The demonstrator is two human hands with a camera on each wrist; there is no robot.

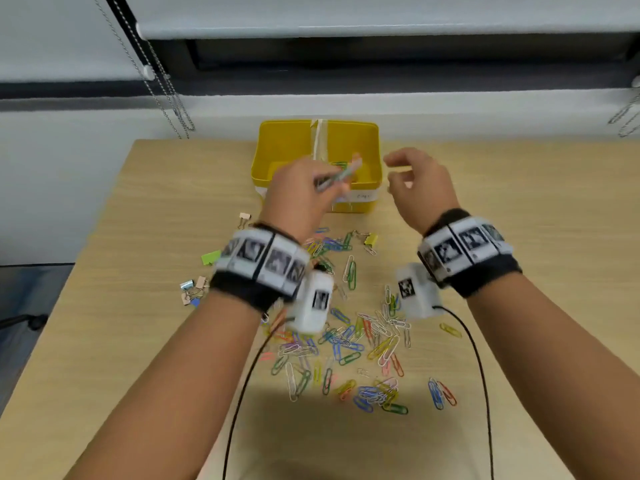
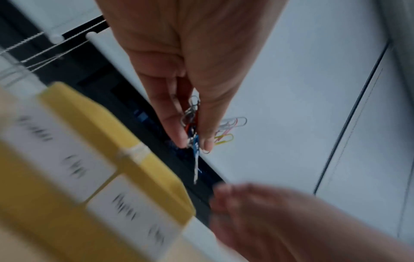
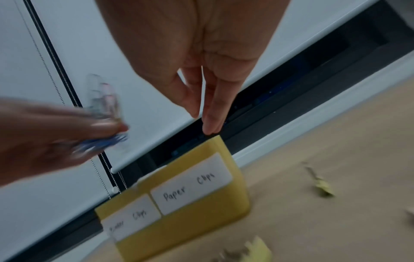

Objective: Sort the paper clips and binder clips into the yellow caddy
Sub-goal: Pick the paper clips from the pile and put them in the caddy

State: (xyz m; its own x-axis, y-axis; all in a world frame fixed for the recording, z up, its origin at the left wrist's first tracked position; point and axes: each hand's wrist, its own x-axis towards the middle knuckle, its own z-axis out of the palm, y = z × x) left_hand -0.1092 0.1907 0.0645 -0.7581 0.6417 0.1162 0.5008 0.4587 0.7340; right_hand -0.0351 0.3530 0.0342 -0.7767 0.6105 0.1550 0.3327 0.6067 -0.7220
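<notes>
A yellow caddy (image 1: 277, 147) with a taped middle divider stands at the table's far centre; its front labels read "Paper Clips" on the right compartment (image 3: 190, 187). My left hand (image 1: 304, 188) hovers over the caddy's front rim and pinches a bunch of coloured paper clips (image 2: 192, 124) between thumb and fingers. My right hand (image 1: 412, 181) hangs beside the caddy's right wall, fingers loose, holding nothing (image 3: 206, 109). Several loose paper clips (image 1: 349, 344) lie scattered on the table before me. Small binder clips (image 1: 192, 289) sit at the left and one yellow one (image 1: 370, 239) near the caddy.
The wooden table (image 1: 519, 237) runs to a white sill and roller blinds at the back, with bead chains (image 1: 166, 91) hanging at the back left. A green binder clip (image 1: 210, 258) lies left of my wrist. Black cables (image 1: 242, 393) trail from both wrist cameras across the table.
</notes>
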